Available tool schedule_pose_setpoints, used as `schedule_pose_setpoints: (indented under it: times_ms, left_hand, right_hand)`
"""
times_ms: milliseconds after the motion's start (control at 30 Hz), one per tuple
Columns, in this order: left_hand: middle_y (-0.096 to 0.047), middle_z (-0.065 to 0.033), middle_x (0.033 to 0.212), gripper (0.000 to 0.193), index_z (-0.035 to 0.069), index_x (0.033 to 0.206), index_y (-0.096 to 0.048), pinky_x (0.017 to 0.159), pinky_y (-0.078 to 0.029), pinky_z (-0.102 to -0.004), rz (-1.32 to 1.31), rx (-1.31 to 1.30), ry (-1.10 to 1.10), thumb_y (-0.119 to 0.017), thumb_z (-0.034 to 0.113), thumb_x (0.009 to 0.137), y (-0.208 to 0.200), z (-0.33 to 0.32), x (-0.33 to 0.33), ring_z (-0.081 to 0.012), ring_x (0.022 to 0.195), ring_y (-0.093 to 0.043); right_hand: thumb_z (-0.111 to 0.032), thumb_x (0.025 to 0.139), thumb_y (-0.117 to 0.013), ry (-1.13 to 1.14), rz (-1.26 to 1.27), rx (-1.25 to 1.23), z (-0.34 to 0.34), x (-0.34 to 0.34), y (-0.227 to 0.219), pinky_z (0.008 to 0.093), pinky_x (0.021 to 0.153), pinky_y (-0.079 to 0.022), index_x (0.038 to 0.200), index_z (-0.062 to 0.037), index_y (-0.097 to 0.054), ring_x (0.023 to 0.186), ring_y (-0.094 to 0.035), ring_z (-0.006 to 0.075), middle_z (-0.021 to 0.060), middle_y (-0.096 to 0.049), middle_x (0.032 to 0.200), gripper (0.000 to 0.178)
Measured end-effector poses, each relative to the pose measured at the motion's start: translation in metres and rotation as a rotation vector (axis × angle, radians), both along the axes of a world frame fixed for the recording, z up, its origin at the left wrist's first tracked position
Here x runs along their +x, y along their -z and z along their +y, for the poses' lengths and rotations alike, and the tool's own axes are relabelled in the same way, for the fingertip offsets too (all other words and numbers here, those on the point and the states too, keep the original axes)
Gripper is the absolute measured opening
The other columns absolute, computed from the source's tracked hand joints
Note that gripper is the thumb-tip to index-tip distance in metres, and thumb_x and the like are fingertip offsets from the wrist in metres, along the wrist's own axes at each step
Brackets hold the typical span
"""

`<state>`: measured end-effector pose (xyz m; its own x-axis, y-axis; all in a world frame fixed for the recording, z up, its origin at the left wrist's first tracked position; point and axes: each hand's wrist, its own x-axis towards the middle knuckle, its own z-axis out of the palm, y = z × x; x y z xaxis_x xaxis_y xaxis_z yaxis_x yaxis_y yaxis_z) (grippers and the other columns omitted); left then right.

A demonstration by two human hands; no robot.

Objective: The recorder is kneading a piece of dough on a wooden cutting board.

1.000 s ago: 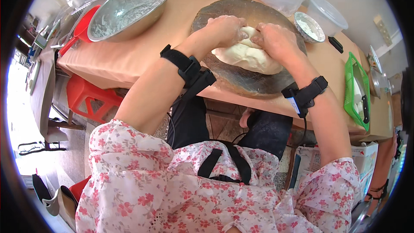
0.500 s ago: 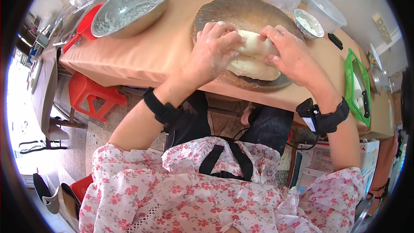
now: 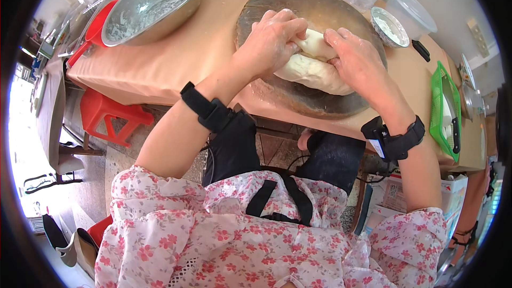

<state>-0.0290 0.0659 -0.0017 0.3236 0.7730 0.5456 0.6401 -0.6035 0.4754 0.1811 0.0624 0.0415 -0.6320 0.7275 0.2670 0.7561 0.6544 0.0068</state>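
A pale lump of dough (image 3: 312,74) lies on a round wooden board (image 3: 266,6), its far part folded up over the thick near roll. My left hand (image 3: 274,40) grips the left end of the upper fold, thumb and fingers closed on it. On the other side, my right hand (image 3: 357,61) pinches the fold's right part, with its thumb in the crease between fold and roll. Flour whitens the fingers of both hands. The far edge of the dough is partly hidden behind my fingers.
A floury metal bowl (image 3: 186,8) and a red dipper (image 3: 96,26) stand at the far left. Right of the board are a small bowl of flour (image 3: 389,28), a clear plastic tub (image 3: 408,10), a black object (image 3: 421,50) and a green basket (image 3: 438,112) with a knife. A red stool (image 3: 109,112) is below the table.
Both hands have drawn the upper fold of dough tighter, and the crease with the near roll shows more. The whole view has shifted slightly.
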Motion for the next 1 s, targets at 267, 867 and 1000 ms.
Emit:
schedule_pose_setpoints:
  times_ms: [267,867,1000]
  left_hand:
    - [-0.06,-0.0161,0.093,0.019,0.001,0.092,-0.057,0.08,-0.047,-0.0428,0.118,-0.186,-0.018,-0.063,0.005,0.075,-0.016,0.042,0.007,-0.0365,0.09,-0.058]
    - [-0.057,-0.0092,0.107,0.012,0.006,0.088,-0.064,0.086,-0.046,-0.0404,0.13,0.217,0.096,-0.07,0.014,0.082,-0.014,-0.039,-0.014,-0.0326,0.102,-0.053]
    - [-0.057,-0.0077,0.101,0.012,0.008,0.085,-0.065,0.087,-0.044,-0.0424,0.102,0.272,0.068,-0.071,0.016,0.079,-0.015,-0.057,-0.009,-0.0304,0.099,-0.053]
  right_hand:
    - [-0.007,0.078,-0.066,0.025,-0.046,-0.037,0.037,0.0,-0.002,0.0486,0.076,-0.05,0.105,-0.0033,-0.058,0.092,-0.062,0.0383,0.0181,-0.062,0.095,0.028]
    - [-0.017,0.082,-0.069,-0.091,0.311,-0.338,-0.025,0.023,-0.037,0.0377,0.073,-0.047,0.101,-0.0029,-0.056,0.082,-0.06,0.0287,0.0135,-0.061,0.086,0.027]
    - [-0.018,0.082,-0.069,0.006,0.388,-0.463,-0.035,0.012,-0.049,0.0396,0.067,-0.047,0.091,-0.0003,-0.058,0.07,-0.06,0.0298,0.0133,-0.061,0.075,0.023]
